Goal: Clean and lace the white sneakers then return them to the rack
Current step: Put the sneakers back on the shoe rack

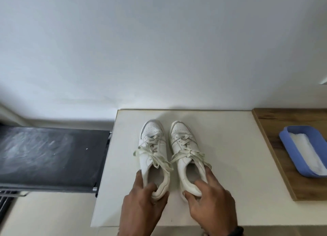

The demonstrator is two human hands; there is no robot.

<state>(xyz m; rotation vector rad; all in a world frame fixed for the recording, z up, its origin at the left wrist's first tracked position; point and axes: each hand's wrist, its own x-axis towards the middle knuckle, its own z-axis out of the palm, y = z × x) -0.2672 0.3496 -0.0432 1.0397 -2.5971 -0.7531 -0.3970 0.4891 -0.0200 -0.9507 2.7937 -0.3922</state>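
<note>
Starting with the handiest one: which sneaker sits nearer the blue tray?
The right sneaker, gripped at its heel by the right hand; the left sneaker, in the left hand, lies farther from the blue tray.

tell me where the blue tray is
In the head view, the blue rectangular plastic tray sits at the far right on the brown wooden board, right of the white tabletop, holding a white cloth.

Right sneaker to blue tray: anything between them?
Head view: no objects between right sneaker and blue tray, only bare white tabletop and a strip of wooden board.
</note>
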